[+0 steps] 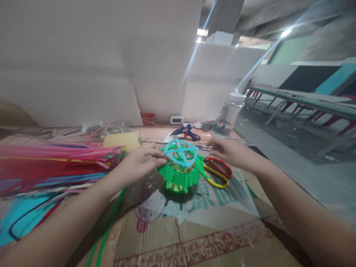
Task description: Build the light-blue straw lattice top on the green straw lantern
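A small craft piece stands upright on the cardboard, with a light-blue hexagonal frame of pipe cleaners on top and a fringed green skirt below. My left hand has its thumb and fingers closed at the left edge of the blue frame. To the right, my right hand has its fingertips at the end of a slim metal tool, perhaps tweezers; blur hides the exact grip. Scissors with red and yellow handles lie between the craft piece and my right forearm, blades hidden under green strips.
A dark blue glue gun lies behind the craft piece. Bundled pink and red pipe cleaners fill the left side. A lidded clear jar stands at the back right, near a small white device. Printed cardboard covers the table.
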